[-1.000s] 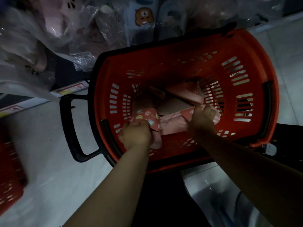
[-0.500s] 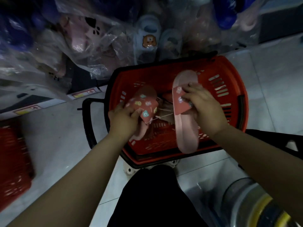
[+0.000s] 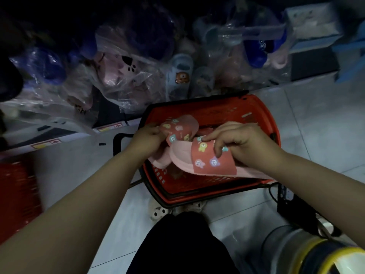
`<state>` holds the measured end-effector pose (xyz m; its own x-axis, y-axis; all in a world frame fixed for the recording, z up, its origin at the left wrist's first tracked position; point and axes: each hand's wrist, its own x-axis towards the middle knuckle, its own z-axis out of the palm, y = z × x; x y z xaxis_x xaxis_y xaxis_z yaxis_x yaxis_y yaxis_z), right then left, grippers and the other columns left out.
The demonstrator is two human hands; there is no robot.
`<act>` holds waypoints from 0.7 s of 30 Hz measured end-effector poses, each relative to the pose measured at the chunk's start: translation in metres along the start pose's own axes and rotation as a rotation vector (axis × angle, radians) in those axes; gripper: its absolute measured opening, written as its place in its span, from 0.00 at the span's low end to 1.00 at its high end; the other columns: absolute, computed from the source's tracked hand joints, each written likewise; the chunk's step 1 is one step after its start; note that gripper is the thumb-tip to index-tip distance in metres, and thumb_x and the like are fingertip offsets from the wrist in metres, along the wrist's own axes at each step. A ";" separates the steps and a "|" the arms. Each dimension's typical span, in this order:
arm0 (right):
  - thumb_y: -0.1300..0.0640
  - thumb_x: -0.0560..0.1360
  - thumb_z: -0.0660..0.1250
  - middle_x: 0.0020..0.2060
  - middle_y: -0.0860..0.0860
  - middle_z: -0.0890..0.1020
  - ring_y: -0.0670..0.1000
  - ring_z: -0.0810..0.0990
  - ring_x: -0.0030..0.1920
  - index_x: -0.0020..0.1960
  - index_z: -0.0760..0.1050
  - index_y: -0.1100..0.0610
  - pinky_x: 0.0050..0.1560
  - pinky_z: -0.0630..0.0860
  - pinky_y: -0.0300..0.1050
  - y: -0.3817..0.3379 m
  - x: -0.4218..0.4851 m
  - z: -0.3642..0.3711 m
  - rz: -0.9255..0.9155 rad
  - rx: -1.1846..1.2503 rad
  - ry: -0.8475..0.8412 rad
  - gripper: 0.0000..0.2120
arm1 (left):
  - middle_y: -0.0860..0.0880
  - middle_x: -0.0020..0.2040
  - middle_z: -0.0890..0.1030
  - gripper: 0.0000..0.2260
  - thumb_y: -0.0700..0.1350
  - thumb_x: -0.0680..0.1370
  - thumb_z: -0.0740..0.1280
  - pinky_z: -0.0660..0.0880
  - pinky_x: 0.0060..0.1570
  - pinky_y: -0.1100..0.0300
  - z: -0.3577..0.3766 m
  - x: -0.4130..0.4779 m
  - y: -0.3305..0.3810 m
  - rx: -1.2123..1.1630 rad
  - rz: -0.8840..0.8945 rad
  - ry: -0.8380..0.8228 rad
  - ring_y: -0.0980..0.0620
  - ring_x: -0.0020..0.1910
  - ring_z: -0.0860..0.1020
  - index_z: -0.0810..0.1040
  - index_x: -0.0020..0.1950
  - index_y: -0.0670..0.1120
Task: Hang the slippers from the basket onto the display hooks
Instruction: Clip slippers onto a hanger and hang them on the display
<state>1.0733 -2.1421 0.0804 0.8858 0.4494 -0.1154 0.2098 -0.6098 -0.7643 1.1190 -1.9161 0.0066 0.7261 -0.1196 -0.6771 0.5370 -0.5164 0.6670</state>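
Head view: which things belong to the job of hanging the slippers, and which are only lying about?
Job: left hand, gripping one pink slipper; right hand, pinching the other pink slipper; red basket under them.
Lying about: bagged slippers behind the basket; blue bear slipper; second red basket at left.

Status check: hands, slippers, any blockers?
Left hand grips far slipper; right hand grips near slipper by its strap. Both over basket, not hung. Hooks out of view.

head-worn view, looking steeply down, close
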 end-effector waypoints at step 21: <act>0.66 0.72 0.63 0.52 0.61 0.79 0.59 0.74 0.54 0.55 0.79 0.65 0.57 0.70 0.48 0.015 0.008 0.030 0.289 0.004 0.059 0.13 | 0.50 0.60 0.77 0.15 0.45 0.75 0.66 0.69 0.41 0.78 0.008 -0.015 0.058 -0.038 0.124 -0.165 0.61 0.47 0.76 0.78 0.61 0.47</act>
<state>1.0708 -2.1277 0.0492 0.9314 0.2180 -0.2916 -0.0566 -0.7046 -0.7073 1.1355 -1.9506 0.0530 0.7091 -0.3195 -0.6286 0.4659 -0.4568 0.7578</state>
